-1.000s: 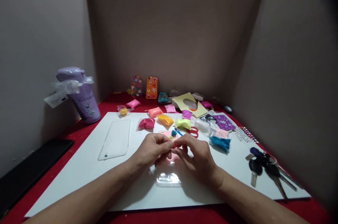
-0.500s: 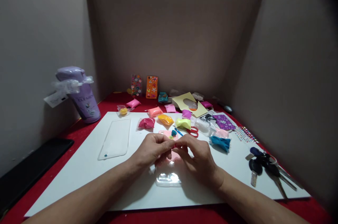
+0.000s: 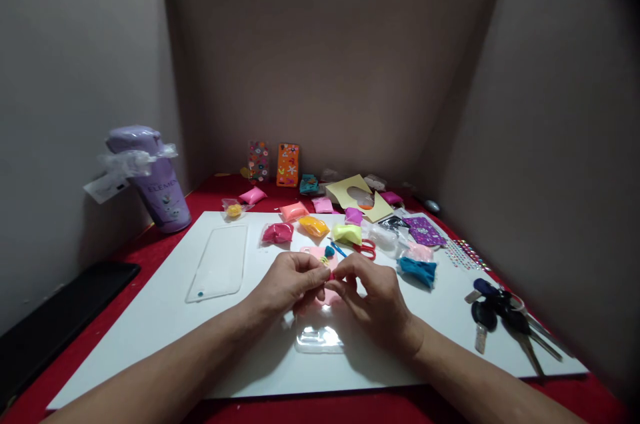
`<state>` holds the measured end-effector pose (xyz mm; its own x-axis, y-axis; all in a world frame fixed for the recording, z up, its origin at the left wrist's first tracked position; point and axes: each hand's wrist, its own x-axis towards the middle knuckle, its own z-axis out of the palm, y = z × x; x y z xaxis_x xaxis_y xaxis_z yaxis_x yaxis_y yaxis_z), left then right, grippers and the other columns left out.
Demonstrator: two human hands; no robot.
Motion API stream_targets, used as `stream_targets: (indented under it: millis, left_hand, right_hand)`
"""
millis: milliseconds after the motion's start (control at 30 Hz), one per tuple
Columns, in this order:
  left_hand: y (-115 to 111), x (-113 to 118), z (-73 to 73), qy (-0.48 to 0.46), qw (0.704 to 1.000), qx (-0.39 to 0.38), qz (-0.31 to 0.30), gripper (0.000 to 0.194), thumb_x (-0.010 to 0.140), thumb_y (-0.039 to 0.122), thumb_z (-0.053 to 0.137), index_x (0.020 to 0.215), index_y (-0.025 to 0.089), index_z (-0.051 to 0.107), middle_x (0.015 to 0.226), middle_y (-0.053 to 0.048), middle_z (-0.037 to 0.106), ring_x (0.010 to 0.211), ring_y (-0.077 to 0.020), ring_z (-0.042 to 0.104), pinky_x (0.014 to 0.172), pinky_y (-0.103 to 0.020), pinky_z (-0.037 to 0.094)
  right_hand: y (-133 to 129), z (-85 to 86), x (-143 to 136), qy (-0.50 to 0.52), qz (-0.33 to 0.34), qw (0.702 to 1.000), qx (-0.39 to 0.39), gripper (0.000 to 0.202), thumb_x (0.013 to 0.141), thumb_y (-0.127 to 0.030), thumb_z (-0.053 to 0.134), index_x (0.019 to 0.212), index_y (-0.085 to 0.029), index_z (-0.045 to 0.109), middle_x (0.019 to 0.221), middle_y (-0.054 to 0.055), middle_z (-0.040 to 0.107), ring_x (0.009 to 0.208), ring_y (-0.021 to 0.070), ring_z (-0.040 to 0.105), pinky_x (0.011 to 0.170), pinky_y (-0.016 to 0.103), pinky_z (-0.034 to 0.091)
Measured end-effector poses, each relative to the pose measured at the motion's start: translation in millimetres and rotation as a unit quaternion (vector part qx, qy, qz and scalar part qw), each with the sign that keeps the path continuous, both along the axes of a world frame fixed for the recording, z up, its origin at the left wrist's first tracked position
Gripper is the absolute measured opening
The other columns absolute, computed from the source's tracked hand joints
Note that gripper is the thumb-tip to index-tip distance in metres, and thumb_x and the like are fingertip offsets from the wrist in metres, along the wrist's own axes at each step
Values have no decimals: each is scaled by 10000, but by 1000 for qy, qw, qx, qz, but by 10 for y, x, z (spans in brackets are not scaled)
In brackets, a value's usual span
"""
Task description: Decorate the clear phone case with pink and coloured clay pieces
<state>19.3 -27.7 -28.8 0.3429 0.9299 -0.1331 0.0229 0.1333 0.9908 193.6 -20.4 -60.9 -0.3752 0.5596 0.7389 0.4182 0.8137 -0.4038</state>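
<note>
My left hand and my right hand meet at the fingertips, pinching a small red-pink bit of clay between them. Below them lies a clear phone case, its upper part covered in light pink. A teal lump and small yellow strips show on the pink near my fingers. Blue-handled tool and red scissors lie just beyond. The fingers partly hide the pink area.
Clay packets, such as orange and blue, lie across the white board. Another clear case is at left, keys at right. A purple tumbler stands back left; decorated cases, one orange, lean behind.
My fingertips have shifted slightly, and more of the red-pink bit shows between them. Everything else looks the same.
</note>
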Motion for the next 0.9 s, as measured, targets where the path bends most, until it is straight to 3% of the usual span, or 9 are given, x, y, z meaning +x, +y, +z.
stream_targets:
  millis: [133, 300, 500, 667, 800, 900]
  left_hand:
    - [6, 2, -5, -2, 1000, 5, 3, 378, 702, 476, 675, 584, 148, 529, 416, 33, 516, 310, -47, 371, 325, -176, 232]
    - [12, 2, -4, 0, 1000, 8, -13, 394, 709, 502, 658, 600, 139, 549, 420, 30, 517, 301, -43, 365, 319, -178, 205]
    - [1, 5, 7, 1, 1000, 4, 3, 387, 694, 491, 674, 595, 145, 530, 425, 32, 523, 304, -46, 375, 323, -178, 229]
    - [-5, 5, 16, 1, 1000, 3, -4, 393, 695, 498, 668, 595, 141, 539, 421, 27, 524, 307, -48, 375, 324, -179, 209]
    - [-3, 5, 8, 9, 1000, 7, 2, 396, 680, 498, 679, 585, 144, 528, 422, 29, 522, 306, -48, 376, 322, -177, 224]
    - [3, 0, -14, 1, 1000, 11, -3, 406, 710, 511, 647, 580, 145, 529, 416, 26, 522, 303, -47, 368, 320, -178, 223]
  right_hand:
    - [-14, 14, 1, -16, 21, 1000, -6, 74, 867, -182, 536, 935, -190, 563, 760, 32, 606, 594, 140, 524, 549, 261, 411]
    - [-16, 14, 0, -3, 6, 1000, -1, 43, 855, -202, 571, 820, -187, 551, 680, 10, 570, 551, 128, 500, 518, 249, 393]
    - [-17, 11, 2, -13, 23, 1000, -7, 96, 869, -164, 525, 948, -186, 574, 760, 31, 606, 613, 141, 535, 567, 262, 422]
    - [-15, 11, -4, 3, 9, 1000, -7, 24, 856, -197, 570, 840, -183, 557, 685, 7, 573, 545, 120, 497, 518, 243, 391]
    - [-12, 31, -5, -13, 21, 1000, -12, 82, 865, -179, 543, 942, -180, 569, 755, 28, 602, 596, 135, 522, 556, 258, 407]
    - [-6, 31, -7, -9, 22, 1000, -4, 48, 871, -166, 530, 891, -181, 571, 708, 16, 584, 587, 134, 516, 553, 256, 399]
